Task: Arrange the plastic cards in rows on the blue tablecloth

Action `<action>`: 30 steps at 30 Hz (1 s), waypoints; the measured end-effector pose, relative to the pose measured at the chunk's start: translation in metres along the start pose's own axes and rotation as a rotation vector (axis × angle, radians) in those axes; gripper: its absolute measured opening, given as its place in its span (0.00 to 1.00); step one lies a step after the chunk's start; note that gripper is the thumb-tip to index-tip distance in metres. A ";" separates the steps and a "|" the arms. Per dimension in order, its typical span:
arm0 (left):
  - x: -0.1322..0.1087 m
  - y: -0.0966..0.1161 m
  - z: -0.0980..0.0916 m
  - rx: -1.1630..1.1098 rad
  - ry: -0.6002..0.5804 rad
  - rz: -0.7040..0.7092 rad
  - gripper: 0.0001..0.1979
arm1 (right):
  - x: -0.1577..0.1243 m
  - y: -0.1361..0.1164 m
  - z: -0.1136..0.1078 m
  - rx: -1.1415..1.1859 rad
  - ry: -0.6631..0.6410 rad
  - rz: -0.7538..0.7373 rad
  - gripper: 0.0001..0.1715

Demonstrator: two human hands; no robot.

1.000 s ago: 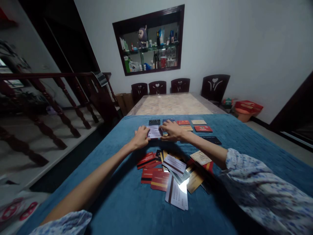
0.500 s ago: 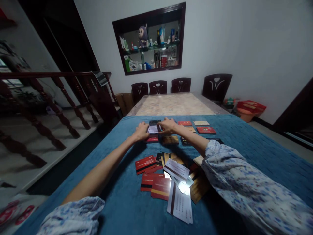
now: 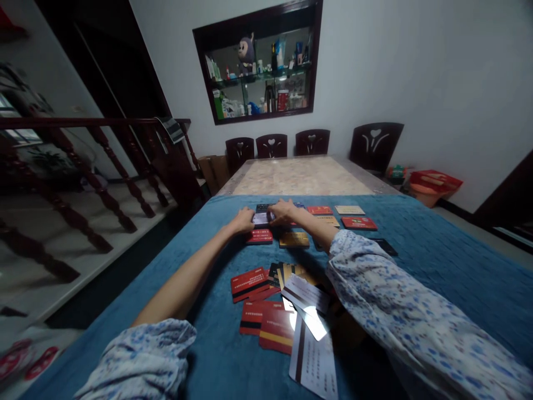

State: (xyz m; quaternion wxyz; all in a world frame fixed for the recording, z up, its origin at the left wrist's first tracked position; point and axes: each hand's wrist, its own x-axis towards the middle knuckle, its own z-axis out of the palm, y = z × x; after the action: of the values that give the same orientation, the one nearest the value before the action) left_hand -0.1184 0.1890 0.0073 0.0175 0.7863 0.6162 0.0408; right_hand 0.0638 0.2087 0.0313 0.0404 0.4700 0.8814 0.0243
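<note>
On the blue cloth (image 3: 175,278), a white card (image 3: 261,219) lies flat between my two hands. My left hand (image 3: 241,221) has its fingers closed against the card's left edge. Opposite it, my right hand (image 3: 285,213) grips the card's right edge with bent fingers, which partly cover it. A dark card (image 3: 266,208) shows just behind. Close in front of my hands are a stack of red cards (image 3: 260,236) and a stack of gold cards (image 3: 294,240). Whether more cards lie under the white one is hidden.
Nearer to me spreads a loose heap with red cards (image 3: 277,330) and white cards (image 3: 314,355), partly under my right sleeve. More stacks stand to the right, including a red one (image 3: 358,223) and a cream one (image 3: 350,210). Chairs (image 3: 271,145) stand behind the table.
My hands stay at the white card, with only a slight shift. My right forearm has come inward, covering more of the loose heap and of the black cards. The camera view has shifted slightly.
</note>
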 end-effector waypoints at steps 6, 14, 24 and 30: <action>0.012 -0.003 0.002 -0.015 -0.038 0.028 0.18 | 0.004 0.000 0.000 0.019 -0.025 0.016 0.25; 0.016 -0.001 0.001 -0.056 -0.103 0.058 0.16 | 0.009 0.000 0.001 0.081 -0.087 0.060 0.24; 0.021 0.000 0.001 -0.033 -0.140 0.042 0.20 | 0.016 -0.007 0.000 0.106 -0.133 0.116 0.23; 0.019 0.004 0.004 -0.021 -0.126 0.044 0.20 | 0.021 -0.008 0.005 0.083 -0.109 0.121 0.22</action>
State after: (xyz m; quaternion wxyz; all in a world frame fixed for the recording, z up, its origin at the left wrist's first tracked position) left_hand -0.1093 0.2069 0.0041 0.0636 0.8004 0.5961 -0.0017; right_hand 0.0464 0.2220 0.0247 0.0670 0.5244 0.8481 -0.0354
